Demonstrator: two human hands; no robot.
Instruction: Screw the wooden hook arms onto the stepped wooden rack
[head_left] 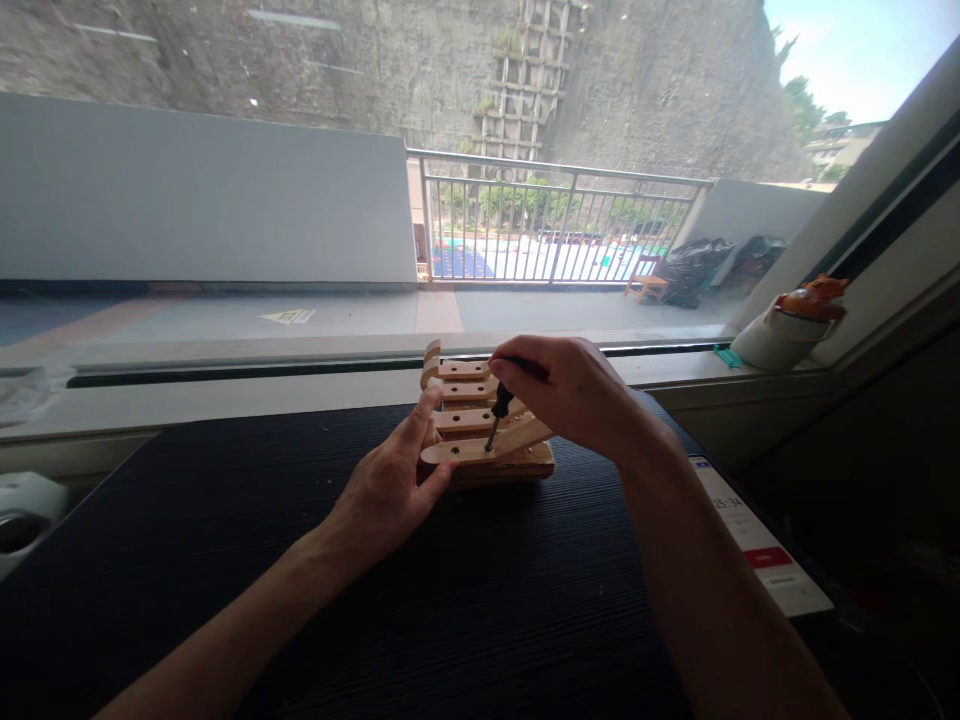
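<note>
My right hand is wrapped round the dark handle of a screwdriver. Its shaft points down, and the tip rests at the right-hand hole of the nearest light wooden slat. Several such slats, with dark holes, lie in a row across a rough wooden block on the table. My left hand grips the slat's left end, the thumb on its near side and the fingers over the far side. A curved wooden piece stands up at the far left of the row. My right hand hides part of the slats.
The black table meets a pale window sill. A phone lies at the right edge, near my right forearm. On the sill at right are a white pot and a small green object. A white object is at far left.
</note>
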